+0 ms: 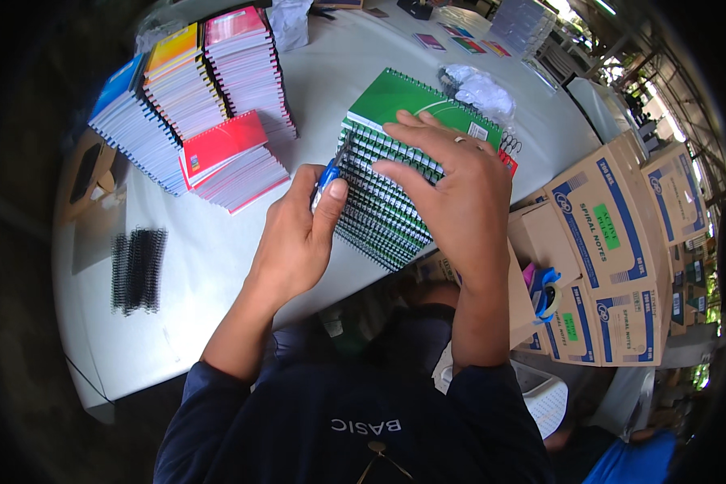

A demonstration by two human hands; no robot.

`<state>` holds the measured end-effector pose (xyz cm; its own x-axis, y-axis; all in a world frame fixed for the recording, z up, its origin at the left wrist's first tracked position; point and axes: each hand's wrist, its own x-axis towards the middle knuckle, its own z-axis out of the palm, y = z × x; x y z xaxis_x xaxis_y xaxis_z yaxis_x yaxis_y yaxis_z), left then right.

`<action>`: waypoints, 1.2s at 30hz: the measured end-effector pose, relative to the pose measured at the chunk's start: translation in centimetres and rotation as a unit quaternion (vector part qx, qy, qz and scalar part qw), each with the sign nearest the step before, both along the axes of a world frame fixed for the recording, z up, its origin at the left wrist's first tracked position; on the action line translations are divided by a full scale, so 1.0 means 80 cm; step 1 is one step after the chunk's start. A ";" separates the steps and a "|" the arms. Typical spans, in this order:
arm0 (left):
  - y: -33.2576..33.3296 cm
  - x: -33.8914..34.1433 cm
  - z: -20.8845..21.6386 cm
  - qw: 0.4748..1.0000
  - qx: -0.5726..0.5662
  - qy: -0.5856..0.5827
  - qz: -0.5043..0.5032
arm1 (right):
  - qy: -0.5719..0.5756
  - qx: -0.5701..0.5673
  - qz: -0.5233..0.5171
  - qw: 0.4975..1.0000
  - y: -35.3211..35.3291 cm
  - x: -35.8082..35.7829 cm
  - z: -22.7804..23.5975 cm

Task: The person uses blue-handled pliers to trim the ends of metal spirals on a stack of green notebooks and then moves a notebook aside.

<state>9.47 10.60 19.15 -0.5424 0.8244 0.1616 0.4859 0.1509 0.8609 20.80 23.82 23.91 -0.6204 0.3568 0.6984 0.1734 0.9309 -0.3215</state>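
Observation:
In front of me a tall stack of green spiral notebooks (407, 95) stands on the table, its coiled edges facing me. My left hand (294, 230) is closed around small blue-handled pliers (327, 175). Their dark jaws point up at the near left corner of the stack, against or just in front of the coils. My right hand (458, 181) reaches over the right part of the stack with fingers and thumb apart. Its fingertips lie at the front edge of the top cover, and its palm hides some coils.
Stacks of blue, yellow and pink notebooks (232, 68) stand at the far left, with a shorter red stack (226, 141) before them. Loose black coils (138, 270) lie at the left. Cartons (601, 226) and a blue tape dispenser (547, 294) are at the right. Crumpled plastic (484, 90) lies behind the green stack.

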 end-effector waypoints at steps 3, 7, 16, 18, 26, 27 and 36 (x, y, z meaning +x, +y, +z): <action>-0.005 -0.015 -0.027 0.920 0.094 -0.343 -0.163 | -0.012 0.000 -0.001 1.000 -0.004 0.002 -0.003; -0.003 -0.016 -0.037 0.664 0.155 -0.661 -0.313 | -0.002 -0.029 -0.006 1.000 -0.005 0.001 -0.001; -0.015 -0.027 -0.037 0.723 0.135 -0.612 -0.292 | 0.005 -0.044 0.007 0.999 -0.005 0.001 0.000; -0.015 -0.021 -0.035 0.779 0.123 -0.559 -0.256 | -0.005 -0.025 0.004 1.000 -0.005 0.003 0.000; -0.009 -0.014 -0.042 0.676 0.141 -0.662 -0.291 | -0.038 0.029 -0.016 0.999 -0.005 0.007 -0.001; -0.010 -0.016 -0.043 0.621 0.148 -0.699 -0.322 | -0.035 0.034 -0.010 0.999 -0.004 0.007 -0.003; -0.024 -0.030 -0.036 0.787 0.085 -0.562 -0.240 | -0.030 0.034 0.000 0.999 -0.005 0.007 -0.005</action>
<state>7.04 8.67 16.27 -0.0533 0.9962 -0.0682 -0.6310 0.0194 0.7755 21.35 23.40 23.48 -0.6625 0.3095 0.6822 0.1906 0.9503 -0.2461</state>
